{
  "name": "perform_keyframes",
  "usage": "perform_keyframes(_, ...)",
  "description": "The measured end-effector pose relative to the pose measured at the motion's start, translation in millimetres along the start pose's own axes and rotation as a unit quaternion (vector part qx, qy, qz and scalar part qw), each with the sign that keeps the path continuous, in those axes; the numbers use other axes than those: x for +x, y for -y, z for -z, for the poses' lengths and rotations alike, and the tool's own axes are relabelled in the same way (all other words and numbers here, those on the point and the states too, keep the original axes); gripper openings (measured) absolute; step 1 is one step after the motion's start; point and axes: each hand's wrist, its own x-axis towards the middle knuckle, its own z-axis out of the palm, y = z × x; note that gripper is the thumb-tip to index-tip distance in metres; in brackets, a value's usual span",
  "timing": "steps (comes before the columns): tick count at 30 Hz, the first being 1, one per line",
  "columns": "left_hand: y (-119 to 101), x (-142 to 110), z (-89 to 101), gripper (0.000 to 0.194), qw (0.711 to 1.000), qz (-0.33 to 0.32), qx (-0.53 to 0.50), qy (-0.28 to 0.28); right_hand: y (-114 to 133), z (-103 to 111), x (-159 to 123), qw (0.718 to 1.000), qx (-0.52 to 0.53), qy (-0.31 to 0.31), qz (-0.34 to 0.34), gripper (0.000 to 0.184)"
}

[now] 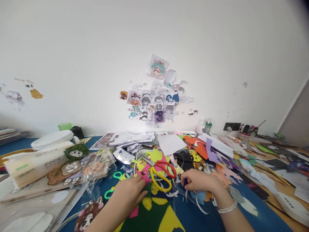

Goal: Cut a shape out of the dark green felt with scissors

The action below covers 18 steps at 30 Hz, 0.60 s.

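Red scissors (166,167), yellow scissors (160,182), dark green felt (149,214), blue table (193,219)

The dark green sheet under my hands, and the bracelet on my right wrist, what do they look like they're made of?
The dark green sheet looks like craft felt or foam: matte, no shine, lying flat with cut-out shapes showing yellow and pink beneath. It could be thick paper; the view leaves that open. The bracelet looks like silvery metal or beads, glinting pale against the wrist of the right hand. The left hand rests on the sheet's edge.

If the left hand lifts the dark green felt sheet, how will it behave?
The dark green felt sheet lies flat and thin under the left hand, so it probably droops when lifted. It looks light. Pushed, it may drag the yellow pieces lying on it.
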Motion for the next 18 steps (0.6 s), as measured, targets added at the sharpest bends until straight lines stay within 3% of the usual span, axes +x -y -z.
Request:
perform_keyframes(2, 2, 1, -2.4, 0.025, 1.0, -0.006, -0.008, -0.002, 1, -1, 2, 1.0, -0.012, -0.02, -0.007, 0.006)
perform_keyframes(12, 8, 3, -11.2, 0.029, 0.998, 0.006, -0.058, -0.032, 18, -21, 16, 0.992, -0.041, -0.107, -0.05, 0.027)
perform_keyframes(18, 7, 3, -14.9, 0.028, 0.992, 0.019, -0.103, -0.065, 24, -18, 21, 0.971, -0.021, -0.236, -0.022, 0.029)
